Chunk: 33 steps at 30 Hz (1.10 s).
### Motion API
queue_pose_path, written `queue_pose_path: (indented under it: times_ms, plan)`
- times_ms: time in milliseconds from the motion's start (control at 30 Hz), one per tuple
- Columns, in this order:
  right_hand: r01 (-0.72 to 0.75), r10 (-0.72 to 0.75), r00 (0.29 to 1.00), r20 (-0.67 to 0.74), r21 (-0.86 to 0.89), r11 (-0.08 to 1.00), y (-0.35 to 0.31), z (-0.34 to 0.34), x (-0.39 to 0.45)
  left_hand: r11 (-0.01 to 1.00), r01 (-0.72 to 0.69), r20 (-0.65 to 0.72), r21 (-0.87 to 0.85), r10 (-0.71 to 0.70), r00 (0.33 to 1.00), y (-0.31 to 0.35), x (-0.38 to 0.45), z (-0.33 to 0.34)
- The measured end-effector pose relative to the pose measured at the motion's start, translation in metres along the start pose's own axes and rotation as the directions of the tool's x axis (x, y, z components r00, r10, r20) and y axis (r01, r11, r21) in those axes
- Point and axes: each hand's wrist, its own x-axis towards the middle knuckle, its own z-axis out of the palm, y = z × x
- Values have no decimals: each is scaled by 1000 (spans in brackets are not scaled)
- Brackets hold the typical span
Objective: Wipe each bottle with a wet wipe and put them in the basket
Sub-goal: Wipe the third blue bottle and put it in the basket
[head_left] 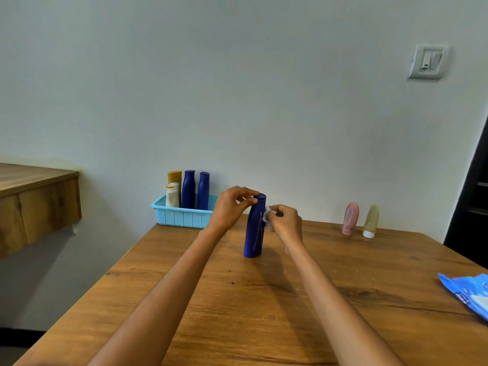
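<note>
Left hand point(229, 208) pinching blue bottle point(255, 228) at its cap; right hand point(284, 220) just beside, clutching wet wipe point(268, 217) against its side; basket point(182, 215) beyond.

- Wipes packet point(468, 293), near right edge of the table: white lettering on blue, too blurred and cropped to read.
- Blue bottle point(254, 228) at centre: faint pale markings on its side, not legible (no brand discernible).
- No other text, number or sign readable anywhere in view.
</note>
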Motion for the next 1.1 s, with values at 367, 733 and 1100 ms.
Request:
queue_pose_path:
  times_ms: [367, 733, 1100]
  plan:
    - [21, -14, 998, -59, 123, 992, -4, 3, -1, 1000, 1, 37, 27, -2, 999, 0, 0, 4]
    - [131, -122, 988, -90, 95, 987, -4, 8, -7, 999, 33, 4, -20, -33, 999, 1, 0, 6]
    - [299, -291, 952, -97, 85, 950, 1, 15, -14, 994, 65, -39, -92, -69, 997, -6, 2, 2]
